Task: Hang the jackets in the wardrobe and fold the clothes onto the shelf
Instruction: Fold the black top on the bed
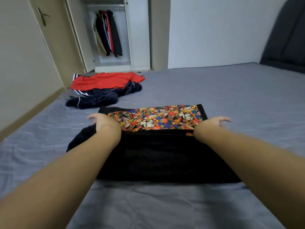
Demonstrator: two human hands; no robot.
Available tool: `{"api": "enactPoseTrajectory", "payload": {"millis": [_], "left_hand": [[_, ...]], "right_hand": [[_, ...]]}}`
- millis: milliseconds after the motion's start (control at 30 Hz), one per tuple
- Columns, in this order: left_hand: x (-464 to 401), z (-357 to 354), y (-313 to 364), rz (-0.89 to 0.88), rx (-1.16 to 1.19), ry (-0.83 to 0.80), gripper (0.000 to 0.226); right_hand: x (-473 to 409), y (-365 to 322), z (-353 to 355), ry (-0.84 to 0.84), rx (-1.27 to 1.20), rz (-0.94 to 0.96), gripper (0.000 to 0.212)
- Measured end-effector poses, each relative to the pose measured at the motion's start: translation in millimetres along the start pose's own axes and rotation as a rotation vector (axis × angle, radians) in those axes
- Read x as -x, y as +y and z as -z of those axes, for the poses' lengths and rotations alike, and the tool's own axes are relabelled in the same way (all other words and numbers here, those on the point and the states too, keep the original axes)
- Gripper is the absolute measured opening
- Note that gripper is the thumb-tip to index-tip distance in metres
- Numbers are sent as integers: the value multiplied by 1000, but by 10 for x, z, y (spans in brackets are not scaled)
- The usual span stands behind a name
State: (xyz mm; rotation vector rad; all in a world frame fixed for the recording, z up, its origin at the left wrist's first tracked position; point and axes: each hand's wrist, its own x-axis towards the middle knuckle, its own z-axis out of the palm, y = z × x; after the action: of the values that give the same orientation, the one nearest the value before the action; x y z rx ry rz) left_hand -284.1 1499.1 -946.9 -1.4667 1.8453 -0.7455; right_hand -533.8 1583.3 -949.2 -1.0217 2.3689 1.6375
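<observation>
A black T-shirt with a colourful cartoon print lies partly folded on the grey bed. My left hand rests on its left side, fingers spread and relaxed. Near the shirt's right edge, my right hand lies with its fingers extended. Farther left on the bed lies a pile with a red garment over a dark navy one. The open wardrobe at the back holds several hanging jackets.
A beige door with a handle stands left of the wardrobe. A dark padded headboard rises at the right. The wall runs close along the bed's left side.
</observation>
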Motion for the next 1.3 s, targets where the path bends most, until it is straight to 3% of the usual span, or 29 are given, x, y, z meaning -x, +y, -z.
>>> {"api": "enactPoseTrajectory", "payload": {"millis": [100, 300, 400, 500, 600, 667, 733, 867, 933, 1033, 1067, 1100, 1200, 1300], "left_hand": [[-352, -8, -115, 87, 246, 200, 36], [-1105, 125, -285, 237, 341, 302, 32], [-1520, 169, -312, 284, 318, 286, 32], [-1888, -21, -37, 283, 556, 268, 38], [-2047, -504, 448, 258, 922, 216, 43], [-2166, -695, 577, 306, 1048, 237, 48], [-2328, -654, 577, 324, 1044, 260, 53], [-2583, -413, 493, 386, 956, 431, 39], [-2624, -396, 564, 398, 907, 439, 34], [-2678, -470, 710, 386, 906, 408, 32], [-2710, -491, 700, 406, 943, 411, 31], [-2749, -512, 661, 443, 983, 413, 30], [-2800, -572, 549, 517, 1038, 346, 31], [-2723, -546, 627, 462, 901, 337, 29]], "right_hand": [[-82, 106, 305, -5, 225, -94, 28], [-478, 341, 1058, 315, 350, -232, 23], [-848, 275, 1279, 475, 272, -199, 24], [-1174, 88, 1192, 580, 84, -81, 34], [-1462, 20, 984, 484, -188, 77, 35], [-1548, 151, 1090, 422, -263, 107, 28], [-1614, 247, 1275, 349, -244, 66, 22], [-1874, 38, 1427, 95, 61, -112, 43], [-2002, -108, 1337, 212, 65, -118, 44], [-2151, -216, 1108, 685, -305, 4, 34], [-2225, -226, 1002, 756, -491, 12, 32], [-2287, -205, 906, 744, -721, -15, 30], [-2461, -115, 708, 497, -1377, -106, 30], [-2454, -262, 620, 484, -1539, -197, 33]]}}
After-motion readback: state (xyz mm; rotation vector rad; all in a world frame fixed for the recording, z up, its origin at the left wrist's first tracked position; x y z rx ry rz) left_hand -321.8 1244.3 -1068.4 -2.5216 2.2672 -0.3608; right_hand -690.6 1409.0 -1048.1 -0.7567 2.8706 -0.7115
